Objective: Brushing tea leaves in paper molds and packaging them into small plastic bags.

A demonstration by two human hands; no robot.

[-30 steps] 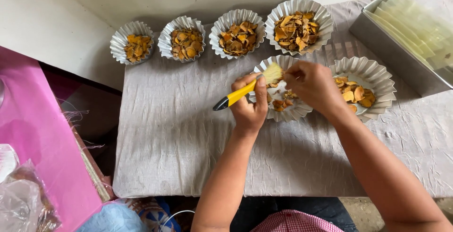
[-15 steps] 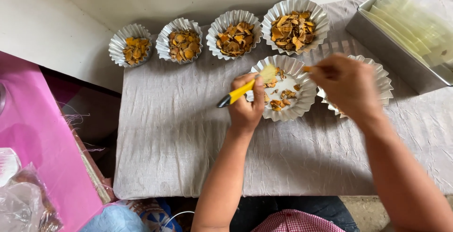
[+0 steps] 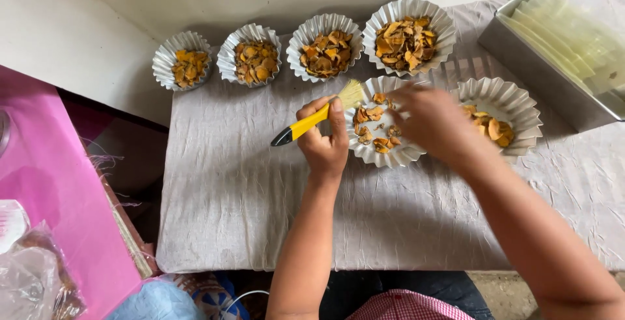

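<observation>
My left hand [image 3: 325, 141] grips a brush with a yellow handle [image 3: 306, 123], its pale bristles resting at the rim of a white fluted paper cup [image 3: 384, 156]. That cup holds a few orange-brown dried chips [image 3: 374, 115]. Over the same cup hovers my right hand [image 3: 433, 125], blurred, fingertips near the cup's far rim; whether they pinch a chip is unclear. Just to the right stands another fluted cup [image 3: 521, 108] with several chips in it.
Along the back, a row of fuller fluted cups [image 3: 254, 59] of chips stands on the grey cloth [image 3: 260, 196]. A metal tray [image 3: 521, 53] with pale sheets sits at the back right. A pink sheet [image 3: 58, 183] and a plastic bag [image 3: 32, 281] lie left.
My right hand swung out over the right-hand cup and has come back over the near cup. The left hand keeps the brush at the cup's rim.
</observation>
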